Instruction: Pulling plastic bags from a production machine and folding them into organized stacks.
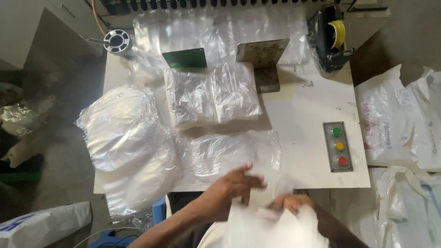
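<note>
At the near edge of the white worktable (303, 115), both hands work a clear plastic bag (271, 220) that bunches up toward me. My left hand (234, 186) pinches the bag's upper edge with the fingers closed on the film. My right hand (291, 203) sits partly under the film and grips it from below. Just beyond the hands lies a flat stack of clear bags (229, 154). Two folded bundles of clear bags (211, 94) lie further back at the table's middle.
A large loose pile of clear bags (124, 138) overhangs the table's left side. A panel with green, yellow and red buttons (339, 147) is set in the right of the table. A tape dispenser (330, 36), a green card (185, 58) and a metal spool (117, 42) stand at the back. White sacks (404, 119) lie on the right.
</note>
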